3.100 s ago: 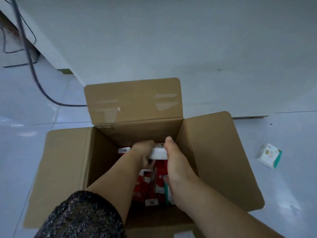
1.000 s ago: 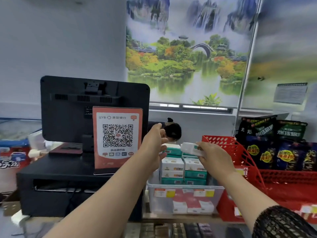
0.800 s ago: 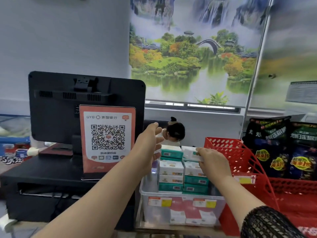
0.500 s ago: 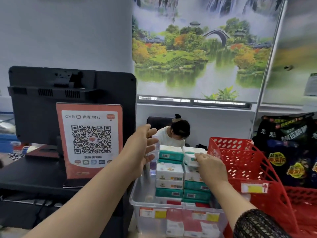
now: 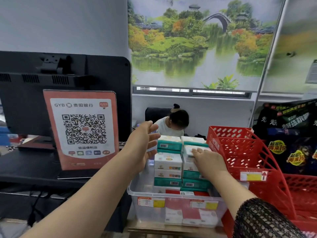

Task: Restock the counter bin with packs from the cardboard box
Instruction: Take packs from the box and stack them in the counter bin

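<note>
A: While the right hand (image 5: 209,163) reaches over the clear bin (image 5: 173,213), how do its fingers lie?

B: Nearly straight and close together, laid flat on the top white pack (image 5: 192,149) of the right-hand stack. No pinch is visible, and the thumb cannot be made out.

A: Location of the packs?

B: Two stacks (image 5: 169,169) of white and green packs stand side by side toward the bin's rear wall, rising above its rim. Red and white packs lie low against the front wall.

A: Left hand?

B: The left hand (image 5: 143,143) hovers over the bin's left edge, just beside the left stack. Its fingers are spread and hold nothing. Contact cannot be confirmed.

A: Surroundings?

B: A red basket (image 5: 240,152) stands against the bin's right side. A QR-code sign (image 5: 82,127) stands left of the bin, in front of a black monitor (image 5: 68,74).
</note>
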### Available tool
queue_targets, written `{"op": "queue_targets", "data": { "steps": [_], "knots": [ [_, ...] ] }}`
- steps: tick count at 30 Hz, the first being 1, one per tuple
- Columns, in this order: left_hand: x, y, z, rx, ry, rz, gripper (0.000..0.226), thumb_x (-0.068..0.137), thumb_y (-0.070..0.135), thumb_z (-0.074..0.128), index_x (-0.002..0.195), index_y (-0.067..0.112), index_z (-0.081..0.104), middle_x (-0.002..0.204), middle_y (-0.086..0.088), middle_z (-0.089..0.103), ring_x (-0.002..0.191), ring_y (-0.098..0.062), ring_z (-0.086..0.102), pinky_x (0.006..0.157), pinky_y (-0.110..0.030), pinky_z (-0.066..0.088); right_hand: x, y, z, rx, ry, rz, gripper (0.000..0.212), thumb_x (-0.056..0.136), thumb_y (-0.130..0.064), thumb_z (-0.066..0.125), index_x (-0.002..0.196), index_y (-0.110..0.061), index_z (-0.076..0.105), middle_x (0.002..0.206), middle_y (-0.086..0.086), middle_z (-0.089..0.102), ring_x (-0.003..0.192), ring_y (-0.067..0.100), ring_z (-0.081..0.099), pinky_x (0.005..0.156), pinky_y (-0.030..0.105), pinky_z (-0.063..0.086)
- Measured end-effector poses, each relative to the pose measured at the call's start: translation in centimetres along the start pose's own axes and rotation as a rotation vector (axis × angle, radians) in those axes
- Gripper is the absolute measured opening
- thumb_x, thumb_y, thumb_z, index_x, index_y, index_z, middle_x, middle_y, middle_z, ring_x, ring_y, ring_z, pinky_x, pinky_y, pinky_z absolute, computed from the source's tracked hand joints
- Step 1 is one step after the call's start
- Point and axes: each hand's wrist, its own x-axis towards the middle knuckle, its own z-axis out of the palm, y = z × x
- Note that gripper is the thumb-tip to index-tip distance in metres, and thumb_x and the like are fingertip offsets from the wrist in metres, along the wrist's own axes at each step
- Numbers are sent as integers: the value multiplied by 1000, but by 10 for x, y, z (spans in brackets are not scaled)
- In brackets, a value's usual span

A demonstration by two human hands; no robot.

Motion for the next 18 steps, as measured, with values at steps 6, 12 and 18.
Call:
{"op": "queue_targets", "data": {
  "steps": [6, 12, 18],
  "knots": [
    [-2, 0, -3, 3, 1, -10, 42, 100, 40, 36, 131, 19, 55, 135, -6, 55, 126, -28, 48, 96, -42, 41, 2, -6, -9, 57, -90, 69, 53, 100, -36, 37, 149, -19, 26, 151, 5, 37, 136, 25, 38, 106, 38, 39],
    [-11, 5, -4, 15, 13, -6, 34, 98, 40, 39, 122, 22, 55, 130, -4, 56, 112, -24, 53, 74, -33, 42, 3, -36, -63, 732, 117, 335, 60, 99, -46, 34, 152, -22, 20, 159, 4, 18, 145, 25, 19, 113, 41, 24],
    [-23, 12, -9, 41, 32, -10, 23, 98, 46, 37, 90, 27, 48, 83, 5, 48, 65, -11, 47, 51, -24, 34, 10, -69, -126, 1807, 29, 613, 55, 95, -55, 35, 143, -26, 36, 149, 5, 36, 114, 19, 40, 105, 42, 35]
  ]
}}
